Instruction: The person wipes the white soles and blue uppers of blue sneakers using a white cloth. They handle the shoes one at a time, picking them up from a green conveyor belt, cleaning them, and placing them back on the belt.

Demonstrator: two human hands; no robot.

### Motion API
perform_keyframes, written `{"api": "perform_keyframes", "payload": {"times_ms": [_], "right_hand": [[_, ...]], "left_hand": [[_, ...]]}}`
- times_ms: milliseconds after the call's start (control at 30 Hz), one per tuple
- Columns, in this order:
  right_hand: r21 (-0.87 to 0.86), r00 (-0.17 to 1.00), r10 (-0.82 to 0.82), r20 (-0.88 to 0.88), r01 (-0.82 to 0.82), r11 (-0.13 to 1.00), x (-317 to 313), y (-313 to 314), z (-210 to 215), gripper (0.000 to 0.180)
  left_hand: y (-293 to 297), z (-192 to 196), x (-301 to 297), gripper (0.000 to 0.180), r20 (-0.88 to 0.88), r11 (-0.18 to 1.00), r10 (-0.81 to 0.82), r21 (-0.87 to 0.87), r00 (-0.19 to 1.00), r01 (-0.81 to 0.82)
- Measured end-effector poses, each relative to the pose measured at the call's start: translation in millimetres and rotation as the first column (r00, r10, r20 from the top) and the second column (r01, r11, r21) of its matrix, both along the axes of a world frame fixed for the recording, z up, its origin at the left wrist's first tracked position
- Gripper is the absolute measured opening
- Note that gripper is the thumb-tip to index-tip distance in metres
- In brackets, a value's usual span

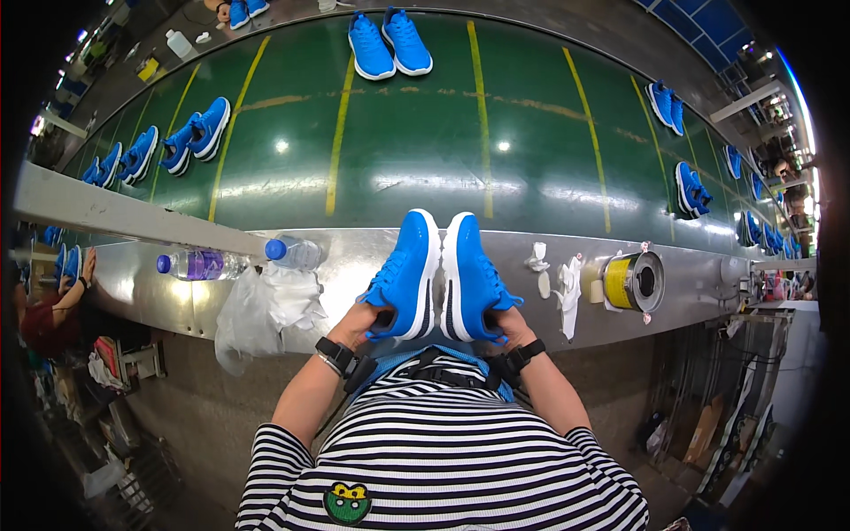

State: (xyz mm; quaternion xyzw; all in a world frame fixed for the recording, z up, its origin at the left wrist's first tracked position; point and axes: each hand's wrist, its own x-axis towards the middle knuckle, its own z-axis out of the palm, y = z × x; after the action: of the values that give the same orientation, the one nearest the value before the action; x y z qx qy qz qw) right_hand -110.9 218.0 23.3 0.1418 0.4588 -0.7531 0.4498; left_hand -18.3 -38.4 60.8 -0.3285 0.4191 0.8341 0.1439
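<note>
Two blue sneakers with white soles are held up side by side in front of my waist, soles turned toward each other and toes pointing away from me. My left hand point(356, 320) grips the left sneaker point(405, 270) at its heel opening. At the heel of the right sneaker point(477, 270), my right hand point(511, 326) is closed in the same way. The fingers of both hands are partly hidden by the shoes. Beneath them runs the metal ledge point(354, 252) beside the green conveyor belt point(416, 133).
A pair of blue sneakers point(390, 42) stands across the belt, with more pairs left and right. On the ledge are a purple-labelled bottle point(202, 265), a plastic bag point(243, 310), white scraps point(568, 296) and a yellow can point(632, 281). Another person's arm point(73, 296) is at far left.
</note>
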Motion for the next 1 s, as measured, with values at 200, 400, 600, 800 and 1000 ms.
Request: {"api": "perform_keyframes", "payload": {"times_ms": [200,400,600,800,1000], "right_hand": [[0.097,0.996,0.018,-0.082,-0.010,0.995,-2.6,0.9,-3.8,0.033],[0.139,0.997,0.026,-0.069,-0.016,0.990,-7.1,-3.1,-8.7,0.035],[0.590,0.700,0.349,-0.623,0.128,0.797,-6.0,-30.6,0.1,0.055],[0.557,0.112,0.545,-0.831,0.156,0.816,19.0,-12.7,69.2,0.034],[0.933,-0.144,0.925,-0.352,0.029,0.359,25.8,-58.4,39.4,0.050]], "left_hand": [[-0.6,-21.2,-0.4,0.034,0.030,0.994,-0.080,-0.071,0.996,0.082],[8.5,-24.8,-6.7,0.036,0.067,0.999,-0.022,-0.042,0.998,0.024],[23.7,-95.1,-7.9,0.073,-0.148,0.486,-0.357,-0.873,0.922,0.048],[16.3,-46.7,-13.1,0.049,-0.144,0.638,-0.468,-0.738,0.872,0.220],[-6.8,128.5,-62.4,0.033,-0.460,0.575,-0.346,-0.793,0.818,-0.203]]}}
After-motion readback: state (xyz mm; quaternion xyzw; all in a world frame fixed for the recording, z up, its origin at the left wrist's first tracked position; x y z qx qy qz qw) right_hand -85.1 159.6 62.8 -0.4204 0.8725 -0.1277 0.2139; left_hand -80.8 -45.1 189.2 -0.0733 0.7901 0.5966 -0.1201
